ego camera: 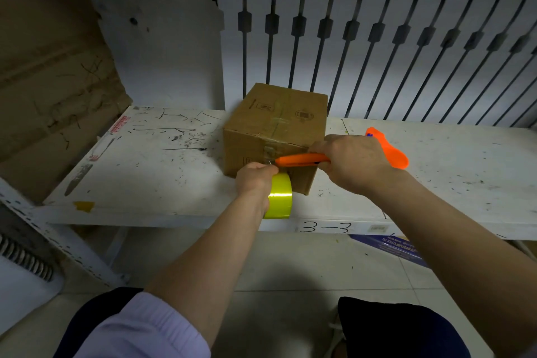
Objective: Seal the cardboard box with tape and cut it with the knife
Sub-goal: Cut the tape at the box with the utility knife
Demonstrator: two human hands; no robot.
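Brown cardboard makes up the box [276,131], which sits closed on the scuffed white surface [162,171] near its back edge, in front of a white slatted panel [377,46]. Your left hand [255,180] has its fingers wrapped around the yellow-green tape roll [279,196], held against the box's near face. Your right hand [348,160] has its fingers clamped on the orange knife [300,159], its tip just beside your left hand at the box front; a second orange tool [389,151] lies behind your right wrist.
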